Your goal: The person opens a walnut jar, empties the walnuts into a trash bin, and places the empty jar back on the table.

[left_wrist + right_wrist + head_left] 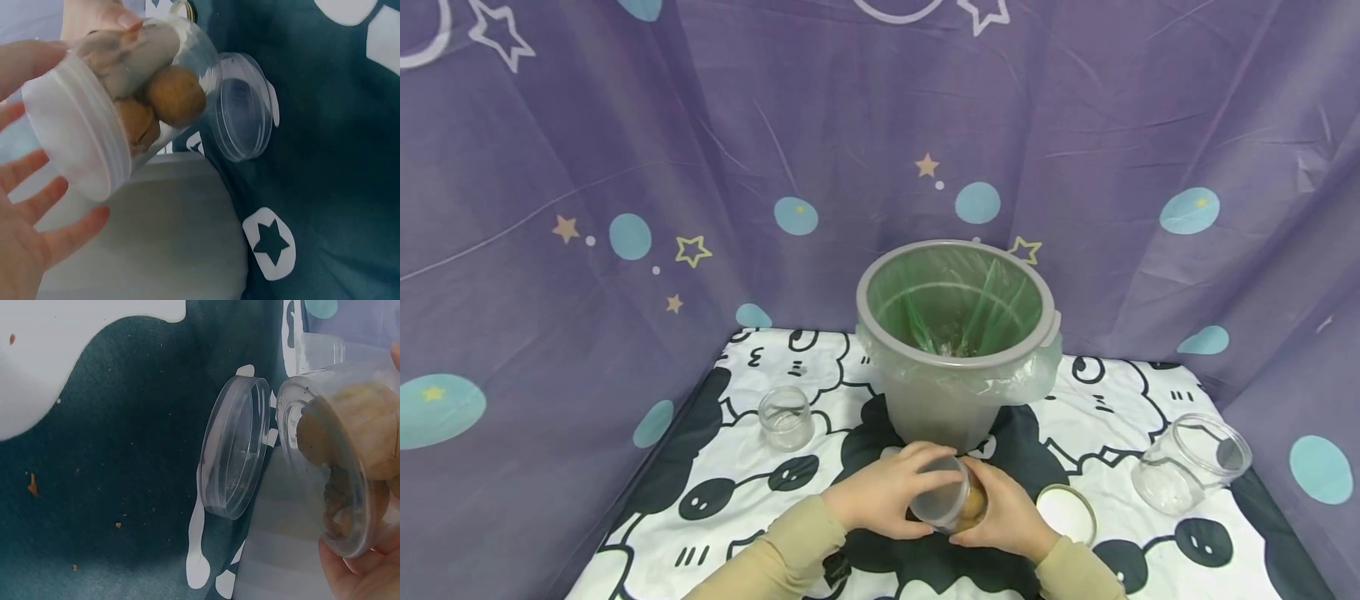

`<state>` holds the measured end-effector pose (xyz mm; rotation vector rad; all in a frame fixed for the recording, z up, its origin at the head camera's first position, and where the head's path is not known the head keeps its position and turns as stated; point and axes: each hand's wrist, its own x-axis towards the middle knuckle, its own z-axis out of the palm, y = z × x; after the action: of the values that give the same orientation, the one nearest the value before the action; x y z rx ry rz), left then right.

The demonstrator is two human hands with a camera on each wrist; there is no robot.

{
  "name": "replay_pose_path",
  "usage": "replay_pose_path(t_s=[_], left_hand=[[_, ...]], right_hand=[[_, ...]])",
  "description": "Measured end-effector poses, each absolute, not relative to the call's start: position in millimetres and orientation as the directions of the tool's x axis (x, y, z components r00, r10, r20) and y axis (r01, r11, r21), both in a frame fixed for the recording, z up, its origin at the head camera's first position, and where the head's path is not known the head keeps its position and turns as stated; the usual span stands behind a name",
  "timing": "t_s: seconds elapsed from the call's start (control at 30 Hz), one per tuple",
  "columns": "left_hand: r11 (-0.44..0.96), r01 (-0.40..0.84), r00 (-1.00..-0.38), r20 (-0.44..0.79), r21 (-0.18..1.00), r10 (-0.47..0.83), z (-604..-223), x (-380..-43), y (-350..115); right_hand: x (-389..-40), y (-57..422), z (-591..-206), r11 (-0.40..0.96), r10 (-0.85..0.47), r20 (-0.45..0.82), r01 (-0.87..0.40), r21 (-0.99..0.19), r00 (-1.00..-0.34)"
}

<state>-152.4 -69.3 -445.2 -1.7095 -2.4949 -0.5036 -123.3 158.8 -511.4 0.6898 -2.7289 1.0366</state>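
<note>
Tilted on its side between my hands is a clear plastic jar [203, 59] of brown walnuts [177, 97]. Its frosted white lid [75, 125] faces left. My right hand [1011, 512] grips the jar body from the right, its fingers curled under it in the right wrist view. My left hand [895, 492] is spread about the lid, fingers fairly straight and tips near the rim. Beyond the jar in the wrist views, a shallow clear lid [234, 450] lies on the cloth.
A grey bin [925, 408] with a green liner stands just behind my hands. To the left is a small clear jar [786, 421]; at right, a larger clear jar [1187, 467] leans over. A gold-rimmed lid [1067, 512] lies by my right wrist. Crumbs [32, 485] dot the cloth.
</note>
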Motion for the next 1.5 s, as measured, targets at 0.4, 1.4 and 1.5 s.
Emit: replay_pose_path(t_s=[0.4,1.4,1.5], left_hand=[[0.309,0.922,-0.354,0.183,0.235,0.917,-443.8,-154.7,-73.5],[0.418,0.847,-0.484,0.152,0.328,0.862,-451.6,-150.0,-70.4],[0.345,0.899,-0.393,0.151,0.270,0.907,-452.8,-151.2,-73.1]], right_hand=[[-119.8,157.9,-514.6,0.674,-0.387,0.263,-0.466,-0.573,-0.884],[-120.0,154.9,-513.8,0.686,-0.414,0.278,-0.498,-0.531,-0.867],[-120.1,155.4,-512.4,0.686,-0.417,0.268,-0.494,-0.534,-0.868]])
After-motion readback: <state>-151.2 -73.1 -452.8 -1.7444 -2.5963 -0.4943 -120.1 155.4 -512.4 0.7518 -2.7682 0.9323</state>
